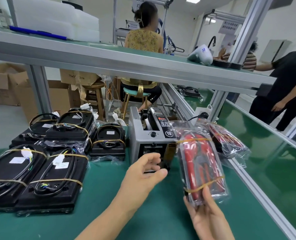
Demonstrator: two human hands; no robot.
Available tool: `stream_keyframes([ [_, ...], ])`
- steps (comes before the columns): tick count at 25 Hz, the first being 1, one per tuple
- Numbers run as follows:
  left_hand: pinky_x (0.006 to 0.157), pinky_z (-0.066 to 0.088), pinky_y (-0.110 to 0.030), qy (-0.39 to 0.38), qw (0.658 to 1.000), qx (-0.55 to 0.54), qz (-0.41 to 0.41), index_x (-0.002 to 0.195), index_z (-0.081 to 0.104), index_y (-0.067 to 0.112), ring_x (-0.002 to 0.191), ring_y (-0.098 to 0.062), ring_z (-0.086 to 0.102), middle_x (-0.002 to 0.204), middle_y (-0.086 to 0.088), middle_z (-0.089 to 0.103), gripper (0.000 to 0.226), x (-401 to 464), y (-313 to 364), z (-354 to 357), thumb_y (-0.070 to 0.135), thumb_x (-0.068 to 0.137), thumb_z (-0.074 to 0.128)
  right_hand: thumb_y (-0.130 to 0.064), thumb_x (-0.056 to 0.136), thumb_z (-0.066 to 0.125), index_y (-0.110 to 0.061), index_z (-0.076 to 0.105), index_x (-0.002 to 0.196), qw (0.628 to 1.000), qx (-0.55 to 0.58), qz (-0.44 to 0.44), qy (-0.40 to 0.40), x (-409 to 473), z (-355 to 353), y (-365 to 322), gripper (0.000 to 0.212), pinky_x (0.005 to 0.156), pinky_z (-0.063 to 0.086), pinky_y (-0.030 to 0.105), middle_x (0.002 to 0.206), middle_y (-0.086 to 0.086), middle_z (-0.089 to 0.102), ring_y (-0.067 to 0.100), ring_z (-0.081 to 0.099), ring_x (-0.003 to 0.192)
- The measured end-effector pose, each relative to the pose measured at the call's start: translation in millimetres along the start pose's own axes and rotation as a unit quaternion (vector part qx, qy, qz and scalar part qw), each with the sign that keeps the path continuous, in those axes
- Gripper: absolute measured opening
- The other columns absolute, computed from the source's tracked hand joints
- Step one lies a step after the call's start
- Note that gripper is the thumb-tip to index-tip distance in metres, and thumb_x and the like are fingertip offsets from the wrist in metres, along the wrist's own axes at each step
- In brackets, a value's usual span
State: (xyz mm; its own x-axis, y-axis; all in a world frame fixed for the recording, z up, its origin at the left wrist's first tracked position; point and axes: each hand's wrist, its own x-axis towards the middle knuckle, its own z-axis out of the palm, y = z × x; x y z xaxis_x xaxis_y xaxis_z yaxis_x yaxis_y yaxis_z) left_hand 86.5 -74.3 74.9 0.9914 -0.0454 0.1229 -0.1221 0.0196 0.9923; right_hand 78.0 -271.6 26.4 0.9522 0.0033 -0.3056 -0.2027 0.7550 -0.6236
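My right hand (205,216) holds the lower end of a red and black part in a clear bag (201,163), bound by two rubber bands and tilted upright above the green bench. My left hand (146,172) reaches toward the front slot of a grey tape dispenser machine (148,137), fingers loosely curved and thumb out, nothing visibly held. A second bagged red part (227,142) lies behind the first, right of the machine.
Several black bagged units with cables and rubber bands (38,172) fill the bench's left side. An aluminium shelf (126,66) spans overhead. A green conveyor (268,153) runs along the right. A seated person (143,40) and standing people (286,87) are beyond.
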Motion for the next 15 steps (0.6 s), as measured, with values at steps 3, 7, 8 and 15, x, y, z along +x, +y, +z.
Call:
stream_keyframes([
  [3, 0.085, 0.046, -0.019, -0.042, 0.993, -0.098, -0.040, 0.122, 0.049, 0.039, 0.105, -0.002, 0.062, 0.115, 0.015, 0.065, 0.074, 8, 8, 11, 0.047, 0.056, 0.080, -0.014, 0.079, 0.058, -0.004, 0.076, 0.098, 0.997, -0.026, 0.042, -0.062, -14, 5, 20, 0.028, 0.059, 0.061, 0.035, 0.111, 0.020, 0.070, 0.025, 0.072, 0.076],
  [7, 0.092, 0.047, -0.039, 0.010, 0.984, -0.174, -0.036, 0.124, 0.049, 0.030, 0.101, -0.015, 0.067, 0.110, 0.004, 0.069, 0.085, 13, 11, 4, 0.039, 0.049, 0.088, -0.015, 0.086, 0.059, -0.003, 0.062, 0.125, 0.986, -0.070, 0.052, -0.144, -16, 20, 37, 0.040, 0.070, 0.059, 0.035, 0.123, 0.024, 0.063, 0.027, 0.070, 0.091],
  [8, 0.089, 0.049, -0.040, 0.031, 0.982, -0.182, -0.026, 0.121, 0.052, 0.027, 0.099, -0.018, 0.068, 0.109, 0.001, 0.070, 0.081, 14, 12, -1, 0.034, 0.050, 0.089, -0.016, 0.088, 0.058, -0.003, 0.061, 0.126, 0.983, -0.082, 0.053, -0.155, -15, 25, 38, 0.040, 0.072, 0.059, 0.035, 0.124, 0.024, 0.063, 0.026, 0.070, 0.093],
  [15, 0.067, 0.056, -0.027, 0.116, 0.971, -0.208, 0.028, 0.116, 0.055, 0.017, 0.084, -0.014, 0.070, 0.092, 0.004, 0.071, 0.067, 15, 8, -35, 0.009, 0.055, 0.080, -0.019, 0.086, 0.066, -0.006, 0.057, 0.124, 0.935, -0.301, 0.034, -0.185, 5, 52, 35, 0.041, 0.093, 0.053, 0.035, 0.120, 0.012, 0.068, 0.023, 0.067, 0.107],
])
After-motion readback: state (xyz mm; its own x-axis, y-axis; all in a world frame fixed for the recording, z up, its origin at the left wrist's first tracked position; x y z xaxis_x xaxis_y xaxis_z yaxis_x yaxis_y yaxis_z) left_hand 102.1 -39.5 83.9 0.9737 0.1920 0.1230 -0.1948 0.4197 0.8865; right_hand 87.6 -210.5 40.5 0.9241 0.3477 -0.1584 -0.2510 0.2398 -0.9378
